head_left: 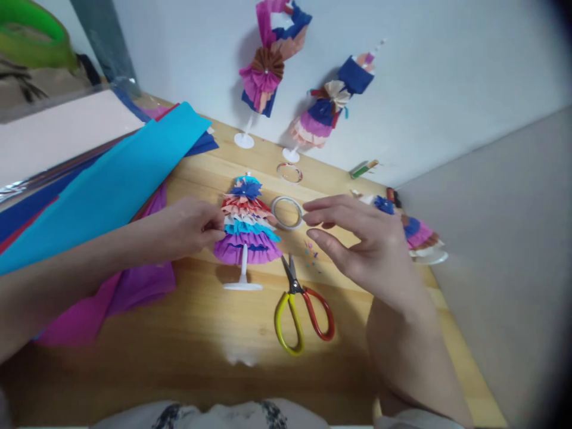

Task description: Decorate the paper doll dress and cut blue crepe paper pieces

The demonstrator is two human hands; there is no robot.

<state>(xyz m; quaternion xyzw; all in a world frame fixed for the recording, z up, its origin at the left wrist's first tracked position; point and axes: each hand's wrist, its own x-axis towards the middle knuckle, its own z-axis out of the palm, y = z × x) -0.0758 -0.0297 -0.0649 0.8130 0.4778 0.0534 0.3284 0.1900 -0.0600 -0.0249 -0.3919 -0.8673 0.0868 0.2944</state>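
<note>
A small dress of ruffled crepe paper, in tiers of blue, red, white and purple, stands upright on a white stand. My left hand is closed at the dress's left edge, its fingertips against the ruffles; whether it pinches the paper is hidden. To the right, my right hand hovers with thumb and fingers apart and nothing between them. A roll of tape lies just left of its fingertips. Below lie scissors with one yellow and one red handle, blades slightly apart.
Crepe paper sheets are piled at the left. Two more paper dresses on stands are by the wall, and another lies behind my right hand. A bracelet-like ring, a green item and paper scraps lie about.
</note>
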